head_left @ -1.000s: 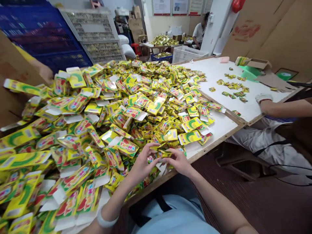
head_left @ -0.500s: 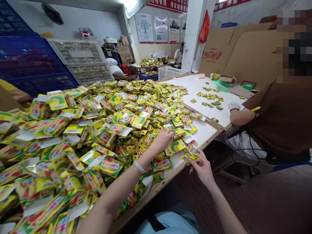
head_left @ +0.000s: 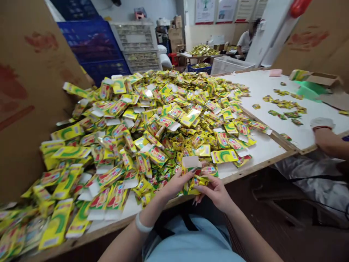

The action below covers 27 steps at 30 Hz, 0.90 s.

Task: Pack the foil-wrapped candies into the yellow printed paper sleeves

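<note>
My left hand (head_left: 176, 183) is closed on a small candy box (head_left: 191, 162), its white flap standing up at the open top. Between the fingertips of my right hand (head_left: 218, 193) is a shiny yellow candy packet (head_left: 198, 182), held right against the front of the box. Both hands meet close to the table's front edge. Just beyond them rises a big heap of yellow, green and red candy boxes (head_left: 158, 154), many with white flaps open. Small wrapped packets (head_left: 143, 189) lie among the boxes left of my hands.
A wooden strip (head_left: 268, 131) divides the white table (head_left: 261, 145). Beyond it, a co-worker's gloved hand (head_left: 323, 123) rests near scattered packets (head_left: 289, 105). A tall cardboard sheet (head_left: 32, 94) stands at left. Blue crates (head_left: 92, 47) and a white crate (head_left: 231, 64) are behind.
My left hand has come back from the heap and now holds a box. My right hand has brought the packet to it. The view has turned to the left.
</note>
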Tool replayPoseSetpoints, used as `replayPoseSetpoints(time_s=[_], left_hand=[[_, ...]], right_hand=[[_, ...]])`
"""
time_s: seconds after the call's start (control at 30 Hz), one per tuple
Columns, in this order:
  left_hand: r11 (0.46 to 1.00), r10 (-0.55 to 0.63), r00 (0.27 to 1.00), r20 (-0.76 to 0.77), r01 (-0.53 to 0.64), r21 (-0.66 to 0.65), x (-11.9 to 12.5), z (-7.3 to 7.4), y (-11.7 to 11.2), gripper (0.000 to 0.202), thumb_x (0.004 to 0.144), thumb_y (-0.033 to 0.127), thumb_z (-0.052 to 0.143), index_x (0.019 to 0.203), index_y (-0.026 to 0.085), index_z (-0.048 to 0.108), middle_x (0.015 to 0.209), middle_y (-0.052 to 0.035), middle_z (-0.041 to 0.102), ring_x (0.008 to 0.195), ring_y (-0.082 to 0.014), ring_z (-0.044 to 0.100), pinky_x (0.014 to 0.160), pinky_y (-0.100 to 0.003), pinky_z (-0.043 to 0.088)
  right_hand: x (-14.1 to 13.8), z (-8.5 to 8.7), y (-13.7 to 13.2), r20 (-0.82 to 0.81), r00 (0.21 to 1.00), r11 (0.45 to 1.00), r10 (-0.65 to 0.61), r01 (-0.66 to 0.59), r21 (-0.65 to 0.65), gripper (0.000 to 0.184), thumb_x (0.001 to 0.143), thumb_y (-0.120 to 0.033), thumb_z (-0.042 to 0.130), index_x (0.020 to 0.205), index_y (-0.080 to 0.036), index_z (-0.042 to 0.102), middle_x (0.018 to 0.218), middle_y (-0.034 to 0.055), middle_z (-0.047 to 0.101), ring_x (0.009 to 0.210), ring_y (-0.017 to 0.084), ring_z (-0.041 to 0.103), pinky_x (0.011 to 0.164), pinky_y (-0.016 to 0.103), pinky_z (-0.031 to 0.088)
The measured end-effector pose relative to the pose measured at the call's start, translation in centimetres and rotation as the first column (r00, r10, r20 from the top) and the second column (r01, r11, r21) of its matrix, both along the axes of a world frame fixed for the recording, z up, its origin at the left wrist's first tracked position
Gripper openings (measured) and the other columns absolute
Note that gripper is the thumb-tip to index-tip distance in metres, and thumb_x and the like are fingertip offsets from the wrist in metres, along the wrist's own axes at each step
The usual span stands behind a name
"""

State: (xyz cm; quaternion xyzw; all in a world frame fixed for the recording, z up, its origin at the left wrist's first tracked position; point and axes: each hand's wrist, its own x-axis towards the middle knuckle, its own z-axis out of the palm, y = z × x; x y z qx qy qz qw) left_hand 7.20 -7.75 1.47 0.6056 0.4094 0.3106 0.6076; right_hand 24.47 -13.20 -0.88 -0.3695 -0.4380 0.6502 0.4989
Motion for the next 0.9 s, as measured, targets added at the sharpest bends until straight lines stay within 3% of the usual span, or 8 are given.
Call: replayPoseSetpoints(time_s=[0.13,0.23,0.3,0.4,0.5,0.63,0.77,0.9], left_hand=[[0.954,0.185,0.972,0.142,-0.144,-0.262,-0.8,-2.5,-2.4,0.068,0.072,0.068,0.072,0.116,0.018,0.064,0.112,-0.0104,0.071,0.105,-0.0279,0.065,0.097,-0.041,0.05],[0.963,0.057,0.984,0.17,-0.009,-0.268,-0.9,-2.0,-3.3,0.062,0.063,0.059,0.084,0.105,0.017,0.065,0.095,-0.0051,0.07,0.09,-0.0218,0.065,0.09,-0.037,0.052],[0.962,-0.033,0.982,0.186,0.082,-0.262,-0.8,-1.2,-3.7,0.061,0.058,0.053,0.088,0.1,0.016,0.063,0.09,-0.003,0.067,0.082,-0.0182,0.061,0.082,-0.033,0.052],[0.961,-0.1,0.977,0.186,0.144,-0.238,-0.9,-0.5,-4.1,0.056,0.061,0.043,0.088,0.102,0.016,0.06,0.086,-0.0002,0.063,0.075,-0.0142,0.057,0.074,-0.028,0.05],[0.952,-0.174,0.977,0.121,0.199,-0.234,-1.2,-0.8,-4.5,0.055,0.069,0.036,0.081,0.114,0.017,0.055,0.081,0.0025,0.059,0.069,-0.0125,0.055,0.067,-0.026,0.048],[0.932,-0.237,0.97,0.059,0.244,-0.267,-1.2,-1.6,-5.1,0.057,0.071,0.027,0.075,0.12,0.019,0.048,0.079,0.0048,0.056,0.065,-0.0121,0.055,0.062,-0.025,0.046],[0.862,-0.321,0.941,0.11,0.338,-0.377,-1.2,-2.1,-5.9,0.058,0.072,0.025,0.072,0.121,0.02,0.041,0.075,0.0054,0.056,0.061,-0.0127,0.057,0.057,-0.025,0.046],[0.859,-0.33,0.934,0.138,0.358,-0.367,-1.4,-2.6,-6.7,0.058,0.071,0.02,0.069,0.121,0.021,0.04,0.079,0.0051,0.055,0.063,-0.0111,0.054,0.058,-0.024,0.045]], right_hand=[[0.8,1.7,-0.6,0.06,0.97,0.966,-0.237,0.229,0.117,0.025,0.077,-0.044,0.079,0.089,-0.025,0.067,0.074,-0.0009,0.064,0.043,0.012,0.059,0.04,0.027,0.055],[1.9,2.5,0.2,0.139,0.94,0.931,-0.311,0.271,0.246,0.023,0.081,-0.034,0.077,0.101,-0.028,0.066,0.081,0.0003,0.065,0.051,0.014,0.062,0.043,0.027,0.055],[2.0,3.0,1.0,0.238,0.93,0.91,-0.281,0.179,0.375,0.021,0.082,-0.03,0.076,0.101,-0.027,0.068,0.095,0.0046,0.066,0.071,0.018,0.067,0.053,0.029,0.058],[1.6,4.0,1.9,0.466,0.873,0.855,-0.142,-0.129,0.502,0.009,0.088,-0.026,0.069,0.097,-0.024,0.071,0.094,0.0064,0.067,0.088,0.02,0.066,0.071,0.031,0.057],[1.6,5.1,2.2,0.717,0.697,0.819,0.009,-0.416,0.394,0.012,0.094,-0.022,0.06,0.099,-0.022,0.071,0.091,0.0056,0.067,0.086,0.018,0.064,0.076,0.031,0.053],[1.9,6.2,1.7,0.873,0.481,0.772,0.073,-0.582,0.256,0.016,0.093,-0.015,0.056,0.096,-0.02,0.071,0.089,0.0054,0.065,0.081,0.019,0.062,0.071,0.03,0.048],[2.7,5.6,0.4,0.802,0.555,0.778,0.219,-0.595,0.199,0.018,0.094,-0.019,0.057,0.109,-0.023,0.064,0.091,0.0036,0.068,0.076,0.017,0.064,0.067,0.026,0.049],[3.5,2.6,-1.4,0.722,0.684,0.864,0.103,-0.421,0.275,0.009,0.096,-0.025,0.059,0.091,-0.022,0.066,0.082,0.003,0.067,0.072,0.016,0.062,0.066,0.025,0.048]])
